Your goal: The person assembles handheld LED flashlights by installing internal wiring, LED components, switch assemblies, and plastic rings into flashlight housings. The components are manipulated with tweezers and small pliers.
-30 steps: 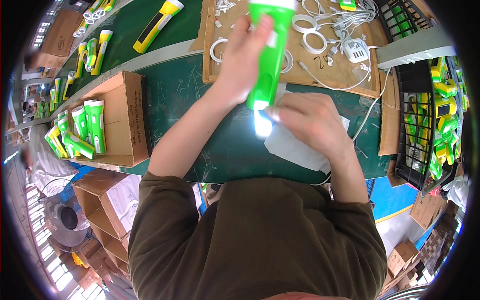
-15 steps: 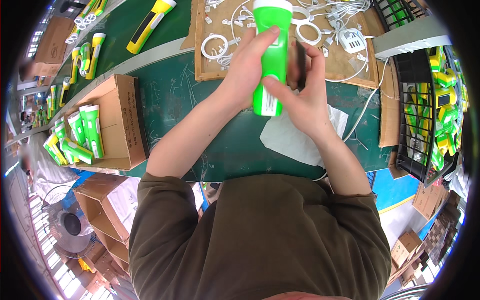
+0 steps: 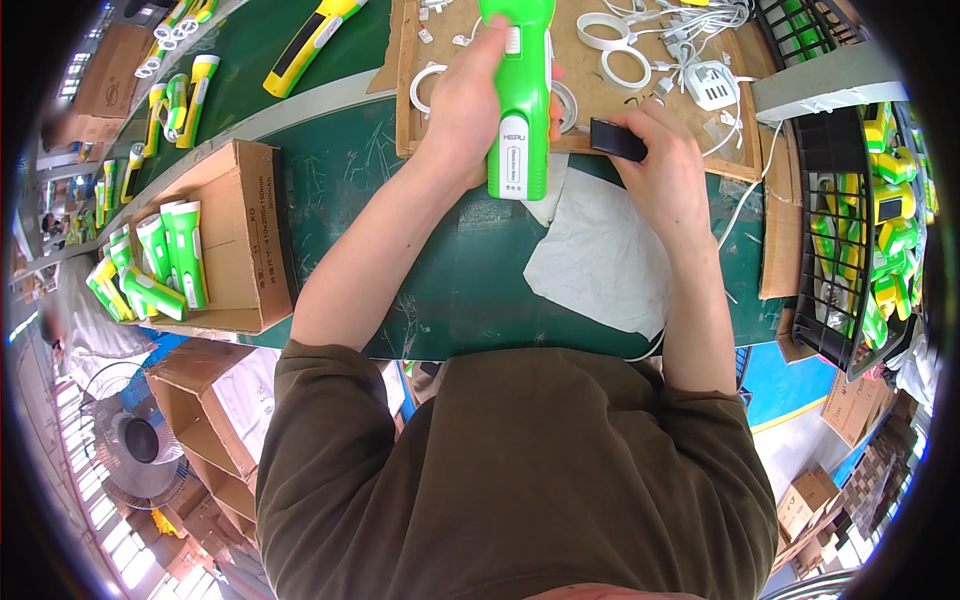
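Observation:
A green flashlight [image 3: 522,85] with a pale slide switch and a white label is gripped in my left hand [image 3: 465,115]. Its wide head points away from me and leaves the picture at the top edge. My thumb lies beside the switch; other fingertips show at the far side. To the right, my right hand [image 3: 668,165] pinches a small, flat black block [image 3: 618,140] whose kind I cannot make out, apart from the flashlight. Beneath and between the hands, a crumpled white cloth [image 3: 600,255] lies on the green table [image 3: 470,270].
Beyond my hands, a wooden board [image 3: 745,165] bears white cables, rings and a white multi-port charger [image 3: 713,85]. An open cardboard box [image 3: 265,235] at left holds several green flashlights. Yellow flashlights [image 3: 310,45] lie farther back. A black crate [image 3: 835,200] of flashlights stands right.
The flashlight has turned in my left hand, so its switch and label now show, and shifted slightly away and left. My right hand has come off it, moving right with the black block.

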### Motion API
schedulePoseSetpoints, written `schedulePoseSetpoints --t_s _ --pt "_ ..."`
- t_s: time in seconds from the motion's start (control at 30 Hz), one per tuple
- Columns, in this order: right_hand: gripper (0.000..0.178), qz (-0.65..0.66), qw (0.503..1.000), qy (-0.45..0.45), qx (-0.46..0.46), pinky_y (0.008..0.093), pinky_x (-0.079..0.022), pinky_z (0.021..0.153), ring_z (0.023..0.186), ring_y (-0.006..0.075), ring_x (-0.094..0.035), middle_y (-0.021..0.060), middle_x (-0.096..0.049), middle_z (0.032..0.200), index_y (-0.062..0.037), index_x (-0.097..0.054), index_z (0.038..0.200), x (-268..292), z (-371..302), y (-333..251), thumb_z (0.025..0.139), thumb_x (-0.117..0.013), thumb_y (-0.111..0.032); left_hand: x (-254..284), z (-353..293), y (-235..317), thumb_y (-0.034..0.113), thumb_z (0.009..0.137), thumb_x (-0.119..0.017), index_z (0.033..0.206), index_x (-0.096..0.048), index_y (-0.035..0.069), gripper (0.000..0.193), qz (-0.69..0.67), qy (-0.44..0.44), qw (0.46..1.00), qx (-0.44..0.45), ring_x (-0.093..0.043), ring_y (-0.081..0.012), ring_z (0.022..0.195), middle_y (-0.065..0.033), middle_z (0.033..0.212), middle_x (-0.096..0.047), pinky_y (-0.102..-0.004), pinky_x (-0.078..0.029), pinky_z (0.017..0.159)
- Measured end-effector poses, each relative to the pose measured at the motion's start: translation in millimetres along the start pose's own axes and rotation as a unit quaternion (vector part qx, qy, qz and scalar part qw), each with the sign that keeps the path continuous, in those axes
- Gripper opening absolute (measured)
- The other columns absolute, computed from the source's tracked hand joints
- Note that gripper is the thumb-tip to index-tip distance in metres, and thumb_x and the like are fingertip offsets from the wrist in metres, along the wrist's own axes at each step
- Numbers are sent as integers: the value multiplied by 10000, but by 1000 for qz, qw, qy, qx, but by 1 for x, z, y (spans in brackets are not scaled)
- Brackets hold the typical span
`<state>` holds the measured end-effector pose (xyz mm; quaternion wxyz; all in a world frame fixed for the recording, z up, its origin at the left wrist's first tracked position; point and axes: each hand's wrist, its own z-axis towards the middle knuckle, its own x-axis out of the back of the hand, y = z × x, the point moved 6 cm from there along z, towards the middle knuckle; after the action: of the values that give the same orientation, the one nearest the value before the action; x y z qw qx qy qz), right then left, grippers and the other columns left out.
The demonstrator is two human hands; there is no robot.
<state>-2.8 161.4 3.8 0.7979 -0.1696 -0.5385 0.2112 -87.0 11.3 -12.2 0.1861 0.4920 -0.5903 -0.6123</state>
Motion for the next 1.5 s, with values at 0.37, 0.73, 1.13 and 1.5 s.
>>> schedulePoseSetpoints --t_s 0.37,0.73,1.13,1.5 --pt "185 199 978 58 -33 290 -471 628 683 216 -595 70 -628 787 -39 -611 896 16 -7 -23 771 -735 -99 -19 -5 -19 679 901 -318 1057 -540 59 677 -169 -102 978 64 -518 -131 598 -16 731 -472 -296 -441 498" --pt "189 258 959 102 -56 267 -488 604 657 182 -631 61 -656 729 -34 -647 835 12 -9 -21 756 -766 -158 -29 -14 -23 670 921 -223 1137 -514 50 719 -76 -61 994 54 -539 -128 678 -14 925 -518 -276 -427 512" --pt "207 327 928 108 -139 219 -466 549 572 72 -596 49 -657 645 -18 -632 795 19 -13 -13 795 -744 -192 -35 -20 -12 521 980 -285 1180 -428 57 525 112 -88 987 -71 -657 -208 727 -107 949 -606 -348 -562 631" --pt "207 357 915 95 -161 228 -428 545 558 71 -507 23 -618 629 -20 -642 809 6 -16 -6 815 -720 -211 -32 -19 -7 392 971 -452 1234 -349 80 421 147 -69 982 -99 -620 -185 611 -114 838 -596 -291 -517 538"
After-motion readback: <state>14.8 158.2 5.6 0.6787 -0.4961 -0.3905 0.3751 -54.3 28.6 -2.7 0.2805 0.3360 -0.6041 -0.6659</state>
